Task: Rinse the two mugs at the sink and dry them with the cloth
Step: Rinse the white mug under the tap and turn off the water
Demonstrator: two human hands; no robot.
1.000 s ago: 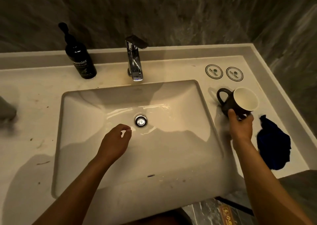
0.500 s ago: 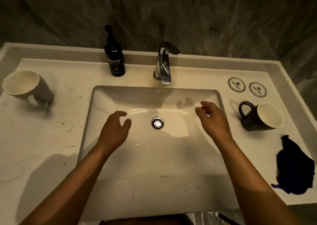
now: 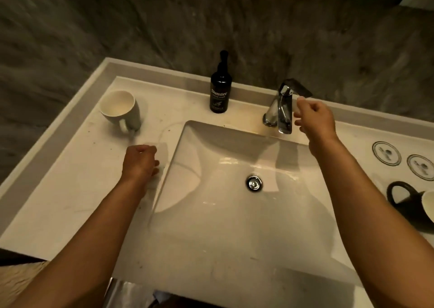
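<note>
Left hand (image 3: 141, 164): loosely curled, holding nothing, on the countertop (image 3: 77, 183) just left of the sink basin (image 3: 211, 225).
Right hand (image 3: 313, 120): fingers half curled, empty, just beside the chrome faucet (image 3: 283, 107) handle; contact cannot be told.
Grey mug (image 3: 122, 110): upright, far left on the countertop.
Black mug (image 3: 413, 202): on its side at the right edge, partly cut off.
Soap bottle (image 3: 220, 89): far side, left of the faucet.
Round coasters (image 3: 386, 153): two, beyond the black mug.
</note>
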